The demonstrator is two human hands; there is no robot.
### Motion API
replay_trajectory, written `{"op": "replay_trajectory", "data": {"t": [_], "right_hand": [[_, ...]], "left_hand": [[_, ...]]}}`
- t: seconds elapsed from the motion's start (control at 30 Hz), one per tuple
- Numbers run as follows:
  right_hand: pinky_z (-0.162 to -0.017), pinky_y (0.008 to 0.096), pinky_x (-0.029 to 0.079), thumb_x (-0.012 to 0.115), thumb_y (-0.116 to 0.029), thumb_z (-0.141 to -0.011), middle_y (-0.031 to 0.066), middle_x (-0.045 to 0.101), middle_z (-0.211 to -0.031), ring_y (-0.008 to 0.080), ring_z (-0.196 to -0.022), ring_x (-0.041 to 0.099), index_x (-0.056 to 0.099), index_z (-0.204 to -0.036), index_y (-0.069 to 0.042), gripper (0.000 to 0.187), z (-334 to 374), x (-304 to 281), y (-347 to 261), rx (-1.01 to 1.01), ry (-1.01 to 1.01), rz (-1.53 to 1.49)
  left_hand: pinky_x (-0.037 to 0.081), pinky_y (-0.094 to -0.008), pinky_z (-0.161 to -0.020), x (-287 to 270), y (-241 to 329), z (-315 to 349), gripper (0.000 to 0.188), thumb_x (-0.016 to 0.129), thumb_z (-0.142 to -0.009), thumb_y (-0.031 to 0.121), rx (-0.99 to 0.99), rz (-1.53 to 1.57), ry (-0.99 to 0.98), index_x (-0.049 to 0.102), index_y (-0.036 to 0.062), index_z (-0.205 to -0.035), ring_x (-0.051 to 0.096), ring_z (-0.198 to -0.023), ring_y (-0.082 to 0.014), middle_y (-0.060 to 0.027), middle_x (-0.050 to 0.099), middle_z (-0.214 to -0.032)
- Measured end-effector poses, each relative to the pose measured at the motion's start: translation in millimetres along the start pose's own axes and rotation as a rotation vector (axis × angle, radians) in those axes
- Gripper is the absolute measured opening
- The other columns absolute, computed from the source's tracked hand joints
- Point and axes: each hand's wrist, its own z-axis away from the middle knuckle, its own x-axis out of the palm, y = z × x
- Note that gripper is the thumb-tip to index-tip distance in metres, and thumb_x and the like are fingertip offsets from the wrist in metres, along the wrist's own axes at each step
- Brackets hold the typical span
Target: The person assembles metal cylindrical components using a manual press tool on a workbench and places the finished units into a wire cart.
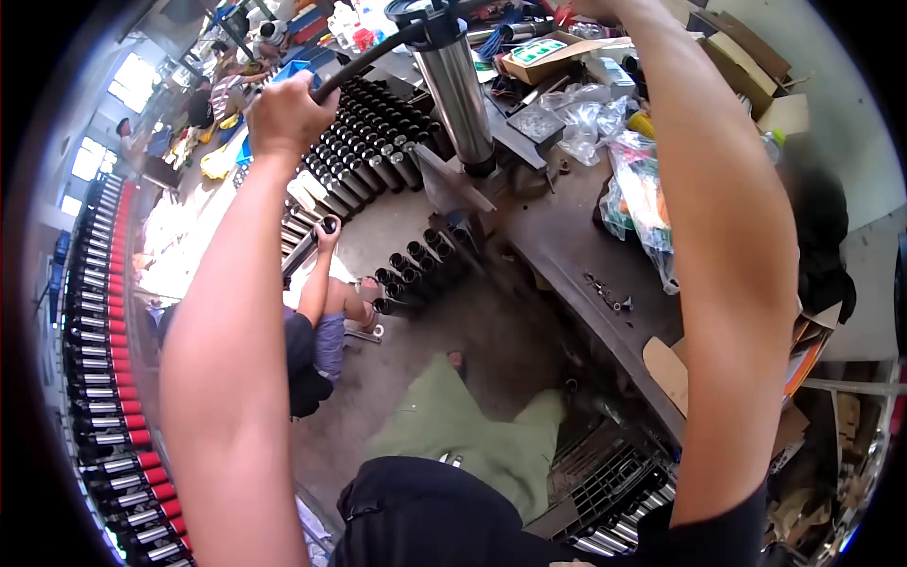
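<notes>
My left hand is closed around the end of a long dark bar handle. The bar runs up to the black collar at the top of a shiny metal cylinder. That cylinder stands nearly upright at the bench's edge, its lower end by a metal plate. Both my arms reach forward. At the top edge, my right hand is partly cut off on the far side of the cylinder, and its fingers are too hidden to read.
A workbench on the right carries plastic bags, an open carton and small metal parts. Rows of black tubes stand on the floor. A seated co-worker holds a tube at left. Red-and-black cylinders line the far left.
</notes>
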Motion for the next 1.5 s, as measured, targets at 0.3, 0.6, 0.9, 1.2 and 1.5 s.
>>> {"op": "replay_trajectory", "data": {"t": [0.3, 0.6, 0.9, 1.2, 1.5], "right_hand": [[-0.089, 0.0433, 0.056, 0.063, -0.026, -0.081, 0.0196, 0.073, -0.097, 0.0325, -0.094, 0.072, 0.076, -0.096, -0.007, 0.027, 96.5, -38.3, -32.0, 0.171, 0.129, 0.044], [-0.097, 0.0420, 0.053, 0.061, -0.033, -0.089, 0.0158, 0.070, -0.117, 0.0278, -0.111, 0.067, 0.073, -0.109, -0.010, 0.033, 117.3, -60.2, -34.1, 0.378, -0.022, 0.186], [-0.105, 0.0368, 0.047, 0.062, -0.031, -0.092, 0.0080, 0.075, -0.110, 0.0203, -0.111, 0.070, 0.078, -0.105, -0.017, 0.025, 134.8, -83.3, -78.6, 0.510, -0.125, 0.114], [-0.085, 0.0356, 0.044, 0.069, -0.026, -0.071, 0.0049, 0.074, -0.077, 0.0198, -0.084, 0.070, 0.078, -0.072, -0.018, 0.012, 105.7, -53.8, -1.5, 0.348, 0.081, -0.005], [-0.073, 0.0447, 0.042, 0.072, -0.032, -0.074, 0.0081, 0.059, -0.063, 0.0288, -0.073, 0.059, 0.060, -0.056, -0.012, 0.030, 196.2, -50.9, 236.9, 0.394, 0.420, -0.088]], "left_hand": [[0.057, -0.0480, -0.068, 95.6, -57.1, -68.6, 0.037, 0.077, -0.074, 0.046, 0.291, 0.265, 0.238, 0.068, 0.0122, -0.086, 0.069, -0.074, -0.0375, -0.0138, 0.070, -0.082], [0.054, -0.0506, -0.057, 134.5, -25.3, -114.2, 0.041, 0.064, -0.084, 0.050, 0.449, 0.330, 0.441, 0.067, 0.0098, -0.075, 0.067, -0.060, -0.0387, -0.0169, 0.065, -0.064], [0.052, -0.0499, -0.062, 146.9, -46.2, -133.8, 0.030, 0.071, -0.084, 0.034, 0.568, 0.379, 0.131, 0.060, 0.0062, -0.084, 0.066, -0.071, -0.0404, -0.0177, 0.065, -0.073], [0.046, -0.0433, -0.092, -20.1, 162.0, -42.1, 0.038, 0.078, -0.071, 0.029, 1.367, 0.422, -0.198, 0.061, 0.0101, -0.098, 0.058, -0.106, -0.0283, -0.0109, 0.061, -0.111], [0.056, -0.0400, -0.087, 12.7, 232.6, -124.2, 0.074, 0.091, -0.055, 0.062, 0.884, -0.725, -1.286, 0.078, 0.0140, -0.109, 0.070, -0.109, -0.0282, -0.0068, 0.073, -0.119]]}}
